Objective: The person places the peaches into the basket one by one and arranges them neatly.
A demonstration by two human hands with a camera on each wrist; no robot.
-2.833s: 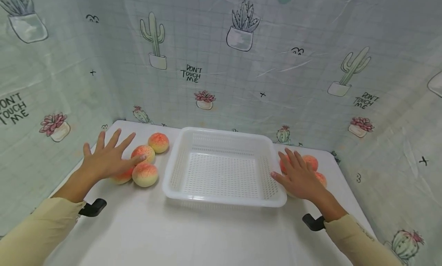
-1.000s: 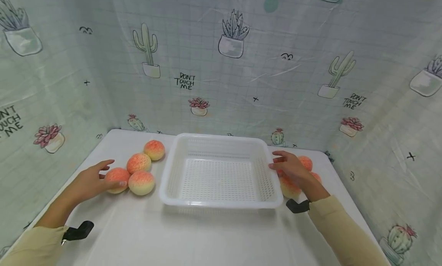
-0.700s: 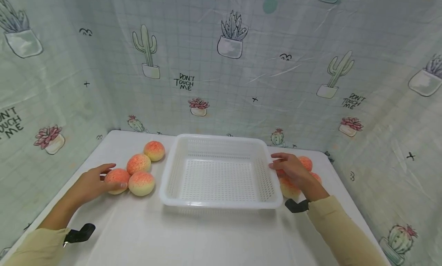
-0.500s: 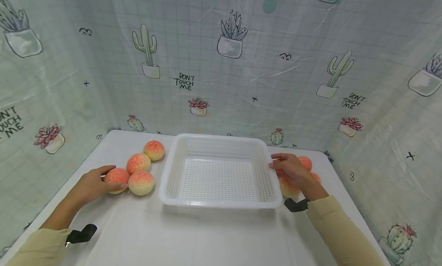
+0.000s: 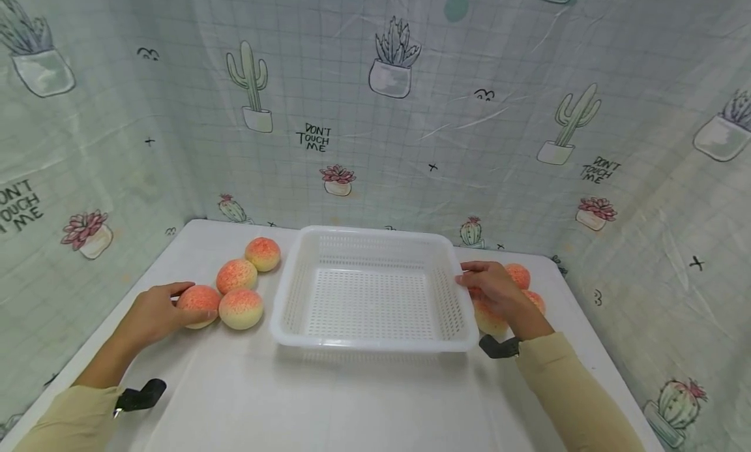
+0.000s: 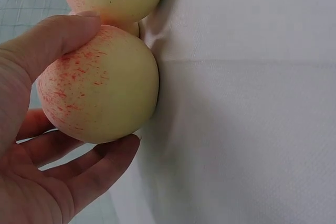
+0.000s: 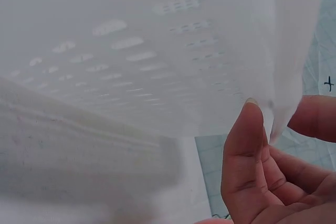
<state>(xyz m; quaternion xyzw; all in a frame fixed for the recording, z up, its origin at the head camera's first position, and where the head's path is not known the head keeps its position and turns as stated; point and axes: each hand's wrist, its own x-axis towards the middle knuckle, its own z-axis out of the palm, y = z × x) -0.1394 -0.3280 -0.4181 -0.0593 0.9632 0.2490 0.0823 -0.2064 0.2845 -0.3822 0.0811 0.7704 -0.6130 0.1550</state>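
My left hand [image 5: 154, 314] holds the leftmost peach [image 5: 198, 306] on the table. Seen from the left wrist, the thumb lies over one side of that peach [image 6: 100, 87] and the fingers curl round the opposite side. Another peach [image 5: 241, 308] sits close on its right. At the right end of a white perforated plastic basket [image 5: 375, 342], my right hand [image 5: 499, 289] pinches the rim. The right wrist view has the thumb against the basket's wall [image 7: 210, 103] and a finger across the rim from it. Nothing lies inside the basket.
Two more peaches, one in the middle [image 5: 236, 276] and one farther back [image 5: 263, 254], stand left of the basket. Several others, such as one peach [image 5: 517, 276], are partly hidden by the right hand. A printed curtain [image 5: 352, 100] borders the white table [image 5: 328, 406].
Both hands were spread over the peaches at first. The left came down and took hold of the leftmost peach; the right moved to the basket's rim. Lately both are nearly still.
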